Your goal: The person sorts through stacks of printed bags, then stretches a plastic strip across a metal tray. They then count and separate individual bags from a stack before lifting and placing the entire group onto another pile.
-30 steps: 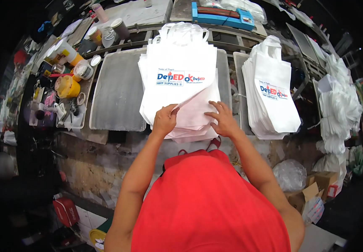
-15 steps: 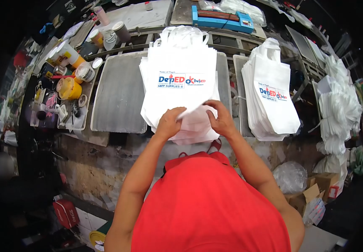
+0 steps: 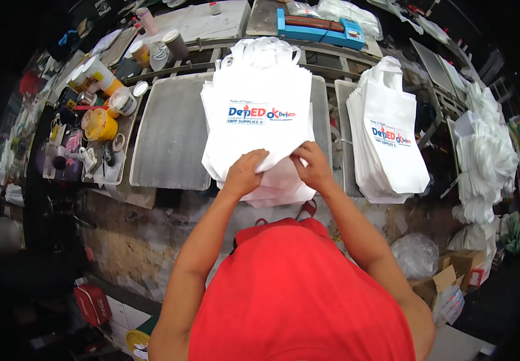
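A stack of white tote bags [image 3: 257, 87] with looped handles at the far end lies in front of me, the top one printed "DepED" and "SBFP SUPPLIES" in blue and red. My left hand [image 3: 246, 174] is closed on the near edge of the top bag. At that bag's near right corner, my right hand [image 3: 314, 168] pinches the fabric between thumb and fingers. The edge is lifted a little, and lower bags of the stack show beneath it, between my hands. Some fingertips are hidden behind the fabric.
To the right lies a second stack of printed bags [image 3: 389, 135]. A grey board [image 3: 170, 138] sits left of my stack. Further left are tubs and a yellow container [image 3: 99, 124]. A blue sealing machine [image 3: 320, 30] stands at the back; cardboard boxes [image 3: 440, 283] are low right.
My right hand has come slightly down and left, its fingers now closer together on the bag's corner. The top bag's near edge has shifted a little. My left hand stays nearly in place.
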`<state>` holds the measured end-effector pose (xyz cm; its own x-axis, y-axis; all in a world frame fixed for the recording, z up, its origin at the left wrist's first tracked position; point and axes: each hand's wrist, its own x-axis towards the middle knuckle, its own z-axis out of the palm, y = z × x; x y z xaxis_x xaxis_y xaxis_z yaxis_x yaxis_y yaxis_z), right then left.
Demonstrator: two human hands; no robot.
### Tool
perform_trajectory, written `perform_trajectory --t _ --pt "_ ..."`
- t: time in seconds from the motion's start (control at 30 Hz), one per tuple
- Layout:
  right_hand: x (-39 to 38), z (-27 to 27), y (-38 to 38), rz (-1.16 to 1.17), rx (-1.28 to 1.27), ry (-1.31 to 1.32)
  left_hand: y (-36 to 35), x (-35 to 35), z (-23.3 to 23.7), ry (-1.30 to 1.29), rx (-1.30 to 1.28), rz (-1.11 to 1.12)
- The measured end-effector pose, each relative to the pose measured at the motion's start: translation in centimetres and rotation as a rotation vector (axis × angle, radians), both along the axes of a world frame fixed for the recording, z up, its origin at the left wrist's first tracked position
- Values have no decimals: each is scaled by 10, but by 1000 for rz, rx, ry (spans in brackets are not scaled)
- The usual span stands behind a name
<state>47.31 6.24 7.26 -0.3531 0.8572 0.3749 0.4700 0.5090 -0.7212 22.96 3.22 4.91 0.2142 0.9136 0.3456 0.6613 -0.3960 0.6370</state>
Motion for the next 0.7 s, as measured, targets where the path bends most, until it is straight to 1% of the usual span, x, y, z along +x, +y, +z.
perform_trajectory --t 0.03,0.1,0.13,0.17,0.23,0.4,0.47,0.5,0.57,0.7 --pt "2 0 0 -1 0 1 3 -3 -3 1 0 -1" --pt "10 2 -1 -42 35 129 11 -6 2 -156 11 84" --pt "22 -5 1 45 153 -175 13 -8 4 -195 50 97" --pt "23 -8 -5 45 154 -176 13 -9 10 -196 51 96" --pt "23 -15 -22 84 178 -550 14 -14 18 -240 49 125" --pt "18 -24 -8 85 132 -484 16 -19 39 -234 83 147" --pt "15 -22 -1 55 56 -306 15 -22 43 -258 42 135" --pt "16 -19 4 57 57 -306 15 -23 41 -257 42 137" --pt "18 -11 11 102 -161 -183 18 -25 36 -252 91 40" --pt "12 16 14 21 -71 -129 16 -23 31 -215 72 7"
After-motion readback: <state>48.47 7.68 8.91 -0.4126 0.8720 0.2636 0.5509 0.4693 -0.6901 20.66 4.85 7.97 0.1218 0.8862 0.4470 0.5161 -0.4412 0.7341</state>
